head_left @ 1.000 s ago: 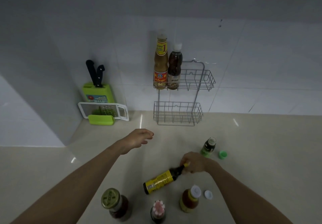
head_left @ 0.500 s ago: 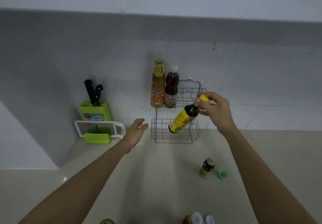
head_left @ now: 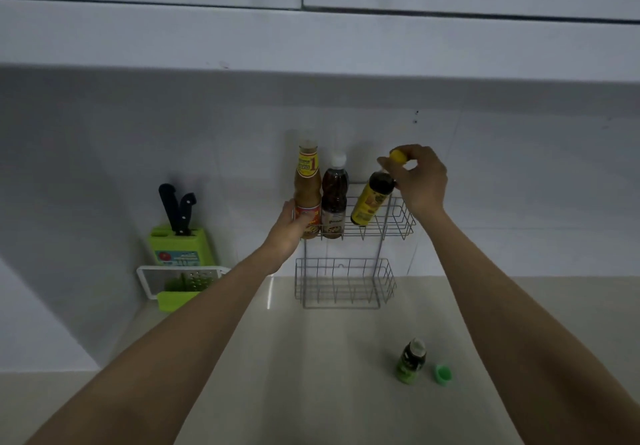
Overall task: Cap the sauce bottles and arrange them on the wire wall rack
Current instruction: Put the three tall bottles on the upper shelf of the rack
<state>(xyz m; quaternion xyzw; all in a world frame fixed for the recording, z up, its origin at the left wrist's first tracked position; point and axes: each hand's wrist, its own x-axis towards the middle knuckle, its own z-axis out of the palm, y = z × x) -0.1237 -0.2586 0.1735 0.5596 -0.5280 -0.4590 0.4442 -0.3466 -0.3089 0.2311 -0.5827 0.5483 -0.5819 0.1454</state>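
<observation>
My right hand pinches the yellow-capped neck of the dark yellow-label bottle, which hangs tilted below my fingers, its base inside the upper basket of the wire rack. Just left of that grip stand the brown bottle and the orange-label bottle, both upright in the same basket. My left hand curls around the orange-label bottle's lower body. Well below my right wrist, on the counter, the uncapped green bottle stands with its green cap just beside it.
</observation>
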